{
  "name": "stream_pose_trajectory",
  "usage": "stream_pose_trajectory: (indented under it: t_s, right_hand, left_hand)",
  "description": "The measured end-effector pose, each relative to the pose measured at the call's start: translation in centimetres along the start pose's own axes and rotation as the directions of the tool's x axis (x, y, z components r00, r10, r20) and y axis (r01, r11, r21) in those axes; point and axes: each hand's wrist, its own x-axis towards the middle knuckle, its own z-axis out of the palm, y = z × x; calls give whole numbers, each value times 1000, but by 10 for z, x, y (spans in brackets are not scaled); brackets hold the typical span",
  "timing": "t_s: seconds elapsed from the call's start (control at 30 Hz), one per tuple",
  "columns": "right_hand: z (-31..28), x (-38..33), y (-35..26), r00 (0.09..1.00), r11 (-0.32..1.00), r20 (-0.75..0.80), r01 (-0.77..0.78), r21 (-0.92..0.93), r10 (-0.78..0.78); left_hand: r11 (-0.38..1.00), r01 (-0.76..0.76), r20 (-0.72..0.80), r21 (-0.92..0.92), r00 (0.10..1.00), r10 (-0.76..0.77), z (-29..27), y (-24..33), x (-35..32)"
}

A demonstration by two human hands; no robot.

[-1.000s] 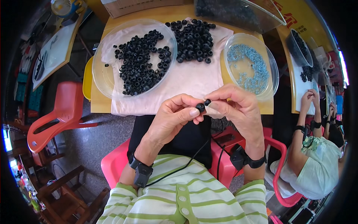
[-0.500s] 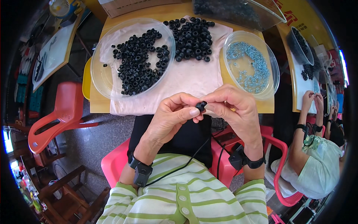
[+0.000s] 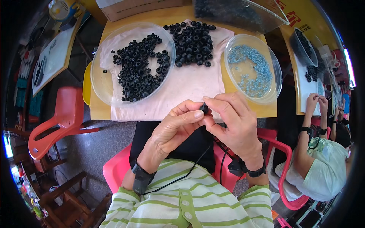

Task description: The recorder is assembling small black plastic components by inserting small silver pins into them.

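Between the two hands, above my lap at the table's near edge, is a small black rounded part (image 3: 204,109). My left hand (image 3: 173,127) is closed, pinching it between thumb and forefinger. From the other side, my right hand (image 3: 235,123) is closed in on the same part, its forefinger at the top and its thumb below; the fingertips partly hide it. Beyond the hands, a wide clear round tray (image 3: 99,89) holds many black ring-like parts (image 3: 138,70). More black parts (image 3: 193,43) lie heaped on the pink cloth (image 3: 190,85). To the right, a clear round tub (image 3: 279,81) contains small bluish see-through pieces (image 3: 262,72).
A clear bin (image 3: 243,17) of dark parts and a cardboard box (image 3: 144,9) stand at the table's back. An orange-red chair (image 3: 68,110) is at left. At right, another person (image 3: 319,163) sits on a pink chair (image 3: 287,178), hands raised by a neighbouring table.
My right hand has turned, its forefinger coming over the top of the black part and its thumb dropping lower. My left hand keeps its pinch. The view has shifted slightly.
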Motion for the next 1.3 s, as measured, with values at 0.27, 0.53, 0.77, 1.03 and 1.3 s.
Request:
stream_pose_trajectory:
  t_s: [0.27,0.53,0.77,1.03,1.3]
  right_hand:
    - [-1,-1,1,984,985,-58,162,-62,-166]
    - [-19,72,22,997,998,60,43,-41,-40]
    - [-64,175,114,918,874,-181,-392,-287,352]
    - [-70,185,149,905,766,-239,-425,-483,352]
    - [-54,89,90,904,897,79,-401,-189,421]
  left_hand:
    - [998,-6,-62,70,998,11,14,-2,-2]
    - [693,-323,3,645,908,420,34,46,9]
    - [-420,84,302,903,570,764,0,113,-2]
    - [-538,237,351,809,539,766,-20,121,14]
    - [-504,279,298,817,545,784,-27,121,19]
